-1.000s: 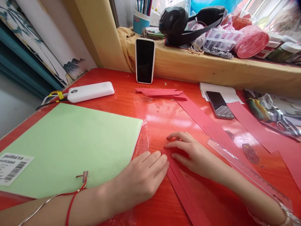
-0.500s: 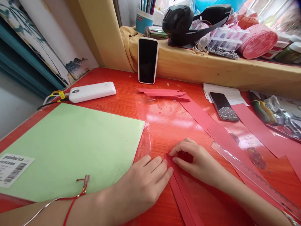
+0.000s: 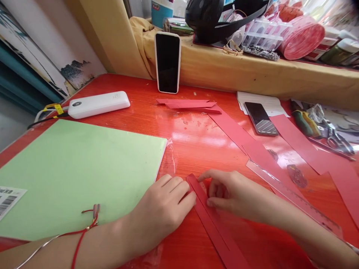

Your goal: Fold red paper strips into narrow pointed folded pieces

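Strip point(image 3: 210, 226) of folded red paper, lying right between left hand point(image 3: 168, 203) and right hand point(image 3: 234, 190), its far end poking just past the fingertips! The left has its fingers bunched together, tips down at the strip's left edge; pinching or merely pressing, hard to tell from this angle. The right meets the other edge, index finger and thumb spread apart, the rest curled in. Left of the grip, green paper point(image 3: 84, 164); right of it, ruler point(image 3: 272, 180) lying aslant; beyond, folded pieces point(image 3: 190, 104) overlap, and farther still phone point(image 3: 167, 63) stands upright.
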{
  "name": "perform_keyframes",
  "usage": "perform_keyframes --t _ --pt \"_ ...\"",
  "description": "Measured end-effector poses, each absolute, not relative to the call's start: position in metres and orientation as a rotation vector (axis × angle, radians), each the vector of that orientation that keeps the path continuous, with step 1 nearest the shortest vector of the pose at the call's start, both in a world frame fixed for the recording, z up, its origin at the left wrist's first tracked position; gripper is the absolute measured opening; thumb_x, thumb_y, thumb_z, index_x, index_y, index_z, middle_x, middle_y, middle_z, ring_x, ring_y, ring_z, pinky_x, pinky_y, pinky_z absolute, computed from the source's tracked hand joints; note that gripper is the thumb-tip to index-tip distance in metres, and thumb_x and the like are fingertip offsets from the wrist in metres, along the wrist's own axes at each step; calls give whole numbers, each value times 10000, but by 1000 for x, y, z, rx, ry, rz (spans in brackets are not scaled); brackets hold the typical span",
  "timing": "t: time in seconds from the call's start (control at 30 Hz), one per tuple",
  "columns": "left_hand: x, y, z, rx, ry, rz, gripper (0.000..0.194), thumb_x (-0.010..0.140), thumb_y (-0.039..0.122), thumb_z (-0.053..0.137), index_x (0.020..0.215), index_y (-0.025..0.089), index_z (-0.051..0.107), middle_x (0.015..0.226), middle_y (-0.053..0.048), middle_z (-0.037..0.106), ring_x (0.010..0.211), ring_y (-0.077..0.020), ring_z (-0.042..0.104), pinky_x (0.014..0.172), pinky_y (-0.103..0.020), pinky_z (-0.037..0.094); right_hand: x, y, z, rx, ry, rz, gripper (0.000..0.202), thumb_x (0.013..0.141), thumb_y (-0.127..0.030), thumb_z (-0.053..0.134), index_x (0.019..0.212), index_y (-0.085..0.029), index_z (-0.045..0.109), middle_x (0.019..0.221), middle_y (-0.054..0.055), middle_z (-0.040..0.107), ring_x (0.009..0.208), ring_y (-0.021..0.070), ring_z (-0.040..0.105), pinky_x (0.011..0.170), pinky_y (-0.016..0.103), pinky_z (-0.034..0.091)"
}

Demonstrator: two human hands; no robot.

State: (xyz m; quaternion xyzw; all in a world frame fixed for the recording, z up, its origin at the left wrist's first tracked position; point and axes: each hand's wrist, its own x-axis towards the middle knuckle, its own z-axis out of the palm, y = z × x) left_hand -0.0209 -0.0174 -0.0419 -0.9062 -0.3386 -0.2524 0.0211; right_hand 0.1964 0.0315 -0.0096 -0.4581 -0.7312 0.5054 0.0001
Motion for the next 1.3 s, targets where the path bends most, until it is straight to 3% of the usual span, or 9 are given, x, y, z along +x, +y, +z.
perform_keyframes --t 0.17,0.37,0.7,1.03,1.3 --pt "-15 -25 -44 -2779 -923 -785 282 1000 84 464 821 99 681 832 -91 692 793 -259 637 695 -395 498 188 24 -17 -1450 -2420 1226 240 792 -32 524 939 -211 587 684 -55 607 568 115 513 538 240 405" --pt "-12 -35 -50 -2677 -1039 -808 319 1059 179 393 1067 80 696 1090 -113 734 1027 -262 667 871 -380 526 185 30 -31 -1215 -2404 954 137 864 -88 541 882 -200 618 873 26 653 796 172 593 703 303 484" --pt "-14 -39 -55 -2678 -989 -702 362 1055 120 345 1175 54 680 1171 -113 731 1071 -238 697 932 -360 553 184 34 -38 -1038 -2410 876 295 932 -108 486 1152 -211 654 981 71 634 902 215 572 824 414 534" --pt "-13 -40 -58 -2686 -973 -623 344 1050 151 384 1211 61 674 1260 -108 692 1168 -250 645 1056 -395 459 186 38 -43 -967 -2299 899 206 889 -53 533 898 -221 653 887 27 705 871 185 616 792 336 535" --pt "-14 -42 -59 -2669 -981 -595 334 1044 178 420 1248 61 657 1283 -123 676 1187 -292 625 993 -434 459 184 37 -51 -809 -2295 669 227 945 -85 513 1080 -233 621 875 19 726 820 154 696 735 285 588"
